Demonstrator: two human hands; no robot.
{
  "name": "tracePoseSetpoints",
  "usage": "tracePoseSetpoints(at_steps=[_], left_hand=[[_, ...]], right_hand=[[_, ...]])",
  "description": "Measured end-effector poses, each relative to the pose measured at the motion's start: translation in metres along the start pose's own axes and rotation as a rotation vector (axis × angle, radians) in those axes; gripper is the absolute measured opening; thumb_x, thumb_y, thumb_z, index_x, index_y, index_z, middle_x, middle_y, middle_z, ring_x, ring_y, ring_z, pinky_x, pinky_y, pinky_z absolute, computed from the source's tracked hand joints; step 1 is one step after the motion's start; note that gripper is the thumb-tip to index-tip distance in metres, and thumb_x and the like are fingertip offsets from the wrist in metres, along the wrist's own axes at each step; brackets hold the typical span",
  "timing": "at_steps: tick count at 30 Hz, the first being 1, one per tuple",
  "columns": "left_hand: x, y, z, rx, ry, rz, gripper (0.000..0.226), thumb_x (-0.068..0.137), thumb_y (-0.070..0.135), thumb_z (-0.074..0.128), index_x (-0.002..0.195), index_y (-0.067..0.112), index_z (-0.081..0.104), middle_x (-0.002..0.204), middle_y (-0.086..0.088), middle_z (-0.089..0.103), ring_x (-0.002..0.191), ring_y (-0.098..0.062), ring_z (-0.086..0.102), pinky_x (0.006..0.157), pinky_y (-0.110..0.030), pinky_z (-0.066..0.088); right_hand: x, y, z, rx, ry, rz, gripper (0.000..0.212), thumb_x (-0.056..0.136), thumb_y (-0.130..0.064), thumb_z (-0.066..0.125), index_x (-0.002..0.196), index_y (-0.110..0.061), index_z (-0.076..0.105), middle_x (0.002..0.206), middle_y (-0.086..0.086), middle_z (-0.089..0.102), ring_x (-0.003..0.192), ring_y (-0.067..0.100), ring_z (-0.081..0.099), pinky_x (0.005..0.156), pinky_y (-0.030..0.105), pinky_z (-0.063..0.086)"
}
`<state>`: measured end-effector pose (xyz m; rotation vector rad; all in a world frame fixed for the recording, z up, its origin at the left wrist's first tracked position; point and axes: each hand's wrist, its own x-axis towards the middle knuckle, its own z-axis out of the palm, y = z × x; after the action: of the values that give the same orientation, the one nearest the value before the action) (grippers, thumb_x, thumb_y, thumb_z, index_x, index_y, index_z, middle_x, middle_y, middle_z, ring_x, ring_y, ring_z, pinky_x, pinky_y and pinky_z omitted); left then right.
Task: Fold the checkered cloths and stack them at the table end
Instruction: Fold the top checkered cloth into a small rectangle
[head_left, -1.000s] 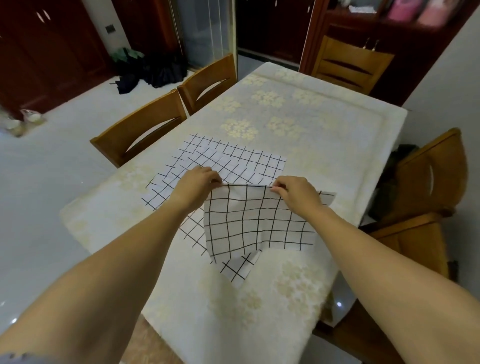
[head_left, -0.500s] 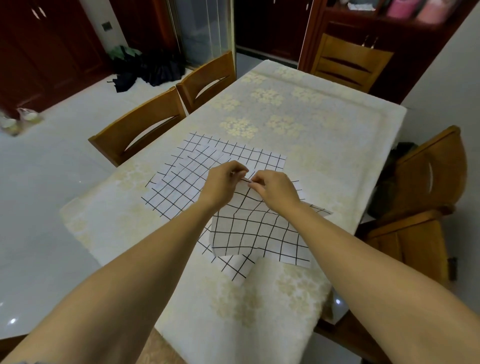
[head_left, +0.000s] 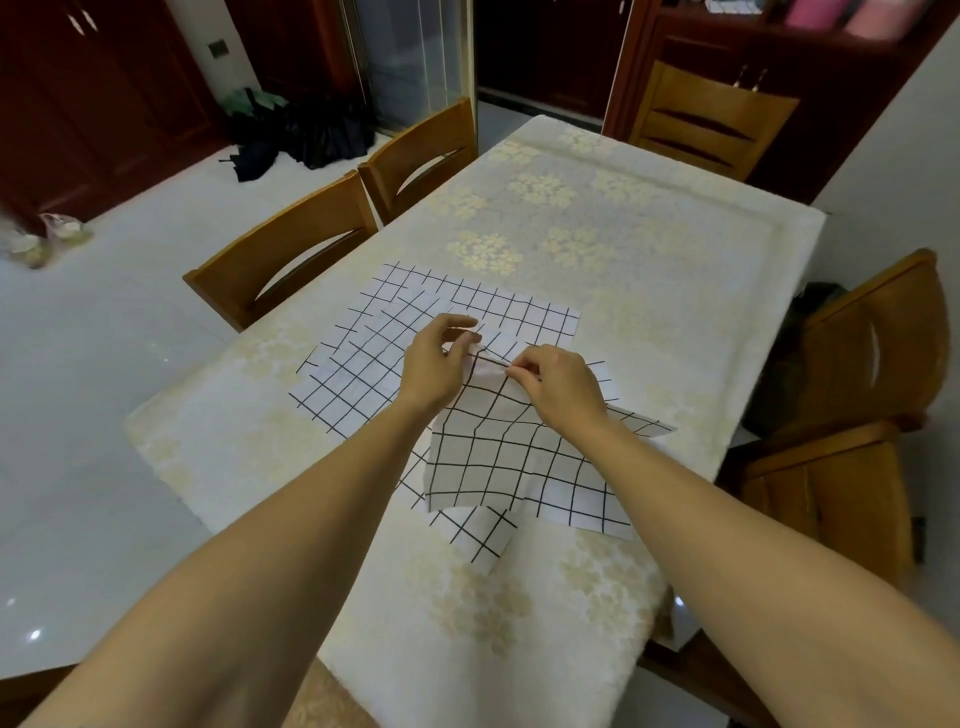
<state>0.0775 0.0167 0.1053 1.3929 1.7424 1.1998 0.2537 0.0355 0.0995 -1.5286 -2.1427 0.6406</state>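
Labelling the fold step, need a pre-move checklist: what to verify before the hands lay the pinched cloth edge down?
1. Left hand pinching the top checkered cloth: ok.
2. Right hand pinching the same edge: ok.
3. Corners aligned: cannot tell, hidden by the hands.
4. Top cloth flat: not ok, rippled, lifted at the pinch.
5. Lower checkered cloth separate from the grip: cannot tell.
6. Far end of the table free for stacking: ok.

Hands (head_left: 496, 366) brought top cloth (head_left: 519, 457) corners together.
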Motion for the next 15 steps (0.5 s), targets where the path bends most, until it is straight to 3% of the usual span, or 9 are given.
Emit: tracePoseSetpoints(at_steps=[4, 10, 15], left_hand=[[0.002, 0.000, -0.006, 0.039, -0.136, 0.055, 0.023, 0.093, 0.024, 0.070, 0.116, 0.019, 0.068, 0.101, 0.010, 0.072, 0.091, -0.002, 0.070, 0.079, -0.015, 0.055], [0.006, -0.004, -0.013, 0.162, -0.091, 0.087, 0.009, 0.093, 0.018, 0.070, 0.101, 0.017, 0.074, 0.089, 0.012, 0.071, 0.086, 0.003, 0.067, 0.078, -0.011, 0.052], [0.008, -0.002, -0.017, 0.220, -0.027, 0.104, 0.008, 0.098, 0.021, 0.062, 0.099, 0.018, 0.070, 0.091, 0.011, 0.068, 0.087, -0.003, 0.063, 0.082, -0.025, 0.052]], right_hand=[[0.001, 0.001, -0.001, 0.002, 0.007, -0.010, 0.017, 0.095, -0.037, 0.060, 0.095, -0.023, 0.071, 0.090, -0.005, 0.071, 0.087, 0.017, 0.064, 0.078, 0.040, 0.055], [0.002, 0.006, 0.000, 0.056, -0.005, 0.011, 0.017, 0.095, -0.035, 0.061, 0.097, -0.022, 0.071, 0.091, -0.006, 0.071, 0.087, 0.016, 0.063, 0.080, 0.041, 0.055], [0.002, 0.017, -0.002, 0.066, -0.148, 0.084, 0.029, 0.089, -0.041, 0.069, 0.101, -0.014, 0.067, 0.095, 0.000, 0.068, 0.088, 0.020, 0.061, 0.076, 0.036, 0.051]])
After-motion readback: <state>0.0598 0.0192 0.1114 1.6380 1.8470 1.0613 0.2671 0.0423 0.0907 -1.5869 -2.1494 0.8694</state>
